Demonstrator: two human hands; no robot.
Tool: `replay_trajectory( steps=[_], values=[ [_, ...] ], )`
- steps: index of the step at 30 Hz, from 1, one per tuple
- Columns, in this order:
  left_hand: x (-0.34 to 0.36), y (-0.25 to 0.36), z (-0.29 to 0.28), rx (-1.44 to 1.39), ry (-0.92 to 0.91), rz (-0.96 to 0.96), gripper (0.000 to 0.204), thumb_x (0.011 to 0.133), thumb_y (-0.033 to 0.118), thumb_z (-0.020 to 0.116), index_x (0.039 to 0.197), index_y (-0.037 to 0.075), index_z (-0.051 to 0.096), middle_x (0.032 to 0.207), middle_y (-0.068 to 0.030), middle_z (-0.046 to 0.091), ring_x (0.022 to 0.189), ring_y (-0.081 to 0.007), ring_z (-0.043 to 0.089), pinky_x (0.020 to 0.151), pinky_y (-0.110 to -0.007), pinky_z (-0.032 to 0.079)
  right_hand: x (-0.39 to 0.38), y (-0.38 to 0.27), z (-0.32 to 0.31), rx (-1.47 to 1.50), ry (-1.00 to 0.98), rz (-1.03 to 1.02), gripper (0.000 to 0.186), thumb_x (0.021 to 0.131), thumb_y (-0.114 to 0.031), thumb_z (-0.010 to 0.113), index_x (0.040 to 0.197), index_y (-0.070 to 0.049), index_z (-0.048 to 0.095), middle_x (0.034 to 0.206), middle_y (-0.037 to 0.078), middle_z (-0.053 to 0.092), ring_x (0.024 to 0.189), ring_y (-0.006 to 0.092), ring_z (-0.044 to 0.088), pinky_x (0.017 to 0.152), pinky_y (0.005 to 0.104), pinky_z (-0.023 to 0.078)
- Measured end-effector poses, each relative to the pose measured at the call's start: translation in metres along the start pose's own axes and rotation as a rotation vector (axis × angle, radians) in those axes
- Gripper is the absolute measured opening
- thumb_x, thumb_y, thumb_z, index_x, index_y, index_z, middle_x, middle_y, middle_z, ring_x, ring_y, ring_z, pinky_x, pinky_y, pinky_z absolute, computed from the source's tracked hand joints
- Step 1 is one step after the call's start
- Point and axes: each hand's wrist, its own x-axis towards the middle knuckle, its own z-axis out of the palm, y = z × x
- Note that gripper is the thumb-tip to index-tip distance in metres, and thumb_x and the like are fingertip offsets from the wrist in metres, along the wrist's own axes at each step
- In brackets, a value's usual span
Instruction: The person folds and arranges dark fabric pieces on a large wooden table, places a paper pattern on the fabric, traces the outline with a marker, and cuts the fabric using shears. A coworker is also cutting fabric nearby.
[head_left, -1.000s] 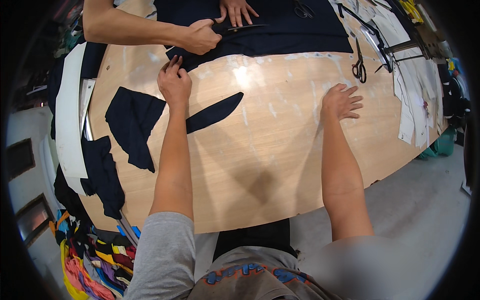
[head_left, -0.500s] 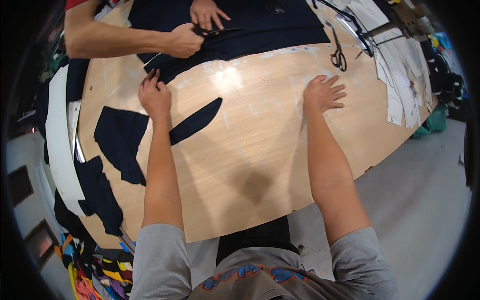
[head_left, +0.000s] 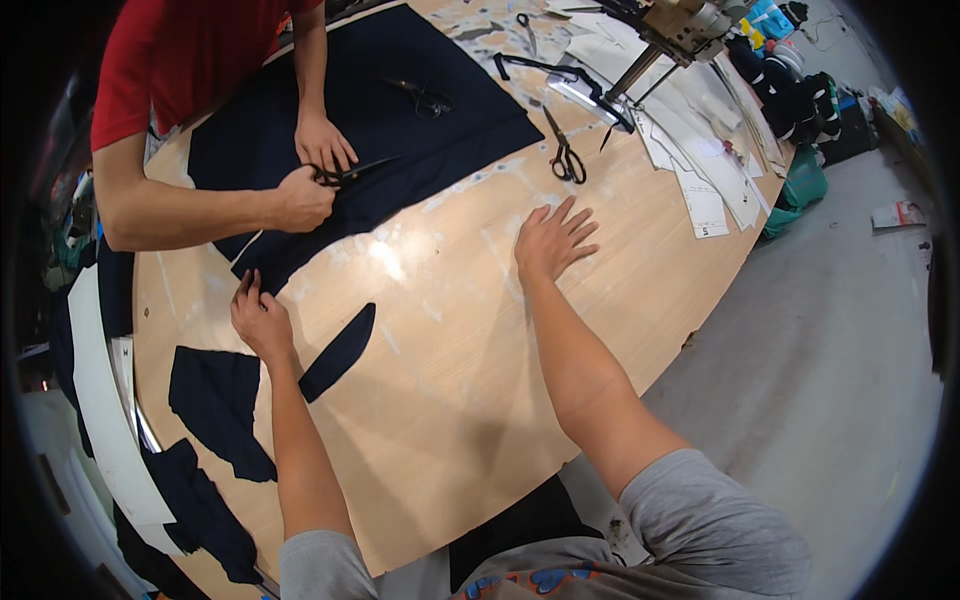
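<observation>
My left hand (head_left: 264, 322) has its fingers pinched at the near left corner of a large sheet of navy fabric (head_left: 420, 60). Palm down and fingers spread, my right hand (head_left: 553, 243) rests on the wooden table (head_left: 460, 330), just short of a pair of black-handled scissors (head_left: 567, 160). Across from me, a person in a red shirt grips another pair of scissors (head_left: 338, 176) in one hand (head_left: 304, 200), blades along the fabric. That person's other hand (head_left: 323, 142) presses flat on the cloth.
Cut navy pieces (head_left: 338, 355) (head_left: 215, 405) lie around my left forearm. A third pair of scissors (head_left: 428, 100) rests on the fabric. Paper patterns (head_left: 700, 195) and a metal machine (head_left: 672, 35) occupy the far right. A long white strip (head_left: 105, 400) runs along the left edge.
My view has swung right and up, so more of the other person and the far table shows. Both my hands keep about the same places on the table.
</observation>
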Motion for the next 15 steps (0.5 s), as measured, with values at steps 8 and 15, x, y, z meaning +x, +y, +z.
replay_trajectory(
  steps=[8, 15],
  values=[
    [-0.0006, -0.0004, 0.0012, -0.002, 0.015, 0.008, 0.041, 0.097, 0.002, 0.059, 0.129, 0.009, 0.083, 0.143, -0.0065, 0.076, 0.132, -0.032, 0.067, 0.118, -0.046, 0.049, 0.001, -0.0012, 0.001, 0.003, 0.002, 0.014, 0.066, 0.117, -0.042, 0.037, 0.172, -0.007, 0.04, 0.178, 0.03, 0.034, 0.166, 0.0522, 0.027, 0.13, 0.0754, 0.019],
    [-0.0018, -0.0011, 0.0001, -0.016, 0.039, 0.035, 0.04, 0.097, 0.002, 0.058, 0.128, 0.009, 0.083, 0.141, -0.0079, 0.076, 0.129, -0.0344, 0.067, 0.116, -0.047, 0.05, 0.0, 0.0002, 0.0039, 0.012, 0.013, 0.009, 0.066, 0.117, -0.042, 0.038, 0.172, -0.007, 0.04, 0.178, 0.03, 0.034, 0.166, 0.0523, 0.027, 0.13, 0.0754, 0.018]
  ],
)
